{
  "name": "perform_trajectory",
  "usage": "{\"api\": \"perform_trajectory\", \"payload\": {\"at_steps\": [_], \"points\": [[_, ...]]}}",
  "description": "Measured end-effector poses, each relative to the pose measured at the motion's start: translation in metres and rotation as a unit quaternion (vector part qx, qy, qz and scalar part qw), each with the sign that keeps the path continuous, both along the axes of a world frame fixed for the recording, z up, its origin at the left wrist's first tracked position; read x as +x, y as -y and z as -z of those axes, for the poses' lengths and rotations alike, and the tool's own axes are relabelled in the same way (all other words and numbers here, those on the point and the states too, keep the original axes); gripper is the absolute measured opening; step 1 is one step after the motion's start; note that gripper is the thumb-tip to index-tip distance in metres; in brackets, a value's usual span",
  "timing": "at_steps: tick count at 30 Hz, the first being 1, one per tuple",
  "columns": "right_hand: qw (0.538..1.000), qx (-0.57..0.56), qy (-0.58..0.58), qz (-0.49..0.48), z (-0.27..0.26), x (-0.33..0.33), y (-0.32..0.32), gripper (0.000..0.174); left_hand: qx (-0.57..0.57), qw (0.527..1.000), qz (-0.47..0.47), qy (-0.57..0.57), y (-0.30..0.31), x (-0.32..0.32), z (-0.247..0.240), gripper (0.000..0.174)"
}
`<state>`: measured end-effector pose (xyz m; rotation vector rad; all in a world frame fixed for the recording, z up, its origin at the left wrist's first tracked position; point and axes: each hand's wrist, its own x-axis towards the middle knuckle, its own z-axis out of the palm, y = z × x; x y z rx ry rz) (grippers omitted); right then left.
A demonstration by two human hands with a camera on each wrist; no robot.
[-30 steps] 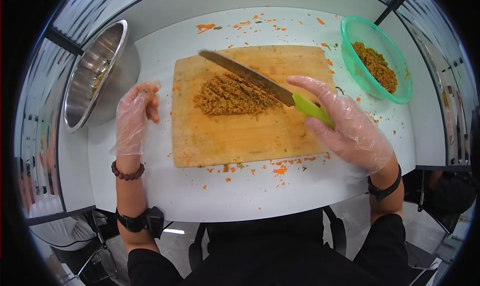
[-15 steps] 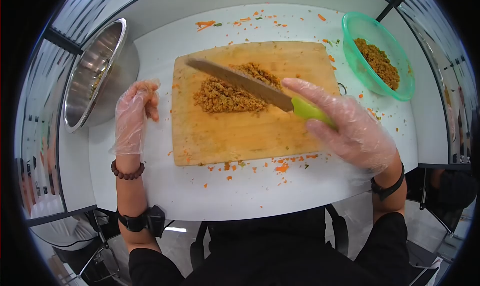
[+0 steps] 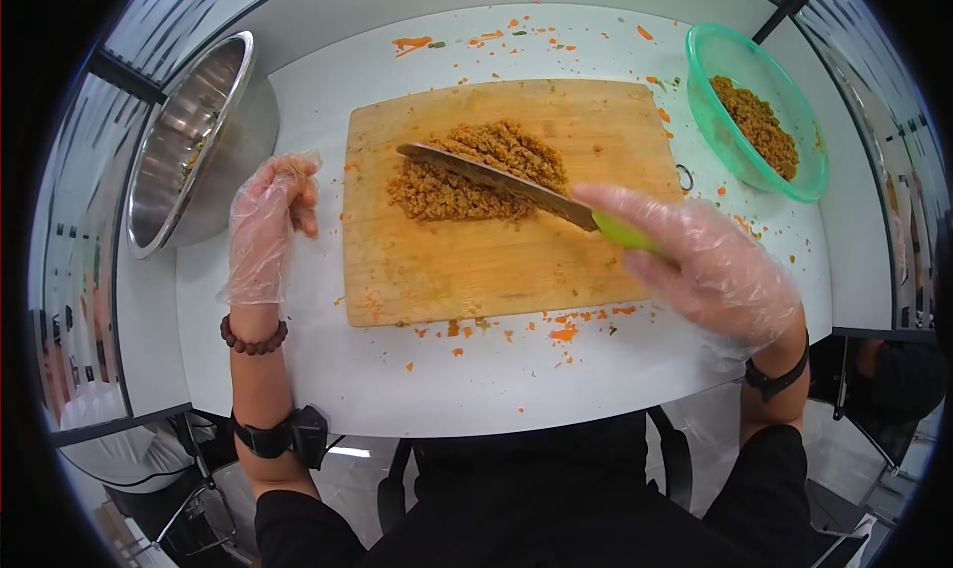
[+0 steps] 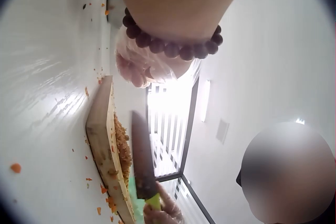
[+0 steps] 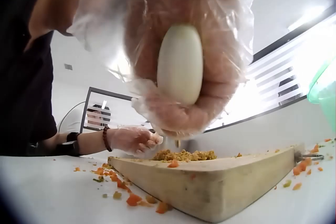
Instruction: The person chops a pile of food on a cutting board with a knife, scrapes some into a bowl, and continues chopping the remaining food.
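Observation:
In a clear plastic glove, the right hand (image 3: 710, 260) grips the green handle (image 3: 623, 232) of a knife over the right part of the wooden board (image 3: 476, 270). The blade (image 3: 496, 181) slants up-left across a mound of finely chopped orange-brown food (image 3: 447, 193). In the right wrist view, fingers curl round the handle's pale end (image 5: 180, 65). The gloved left hand (image 3: 268, 225) holds nothing, its fingers loosely curled, left of the board and beside the steel bowl.
A tilted steel bowl (image 3: 260, 121) with a few scraps stands at the left. At the back right, a green bowl (image 3: 707, 111) holds more chopped food. Orange and green bits lie around the board, and a metal ring (image 3: 685, 178) shows at its right edge.
The knife and right hand have moved slightly right and down, and the mound under the blade has changed shape. The left hand has stayed nearly still.

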<state>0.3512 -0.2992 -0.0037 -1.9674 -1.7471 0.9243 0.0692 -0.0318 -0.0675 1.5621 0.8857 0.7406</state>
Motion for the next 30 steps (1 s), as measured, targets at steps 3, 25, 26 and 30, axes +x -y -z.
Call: {"api": "perform_trajectory", "payload": {"at_steps": [3,25,26,30], "points": [[0.997,0.069,-0.026,-0.002,0.004,-0.003,0.001,0.067,0.002,1.000,0.001,-0.013,0.001,0.000,0.000,0.020],[0.993,0.113,-0.010,-0.026,0.013,0.000,0.005,0.054,0.030,0.991,0.086,-0.101,0.007,0.003,0.002,0.042],[0.990,0.134,-0.043,-0.029,0.014,0.000,0.005,0.053,0.026,0.991,0.087,-0.099,0.008,0.003,0.002,0.043],[0.994,0.087,0.044,-0.044,0.011,-0.002,0.008,0.051,0.119,0.984,0.115,-0.070,0.008,0.002,0.002,0.038]]}}
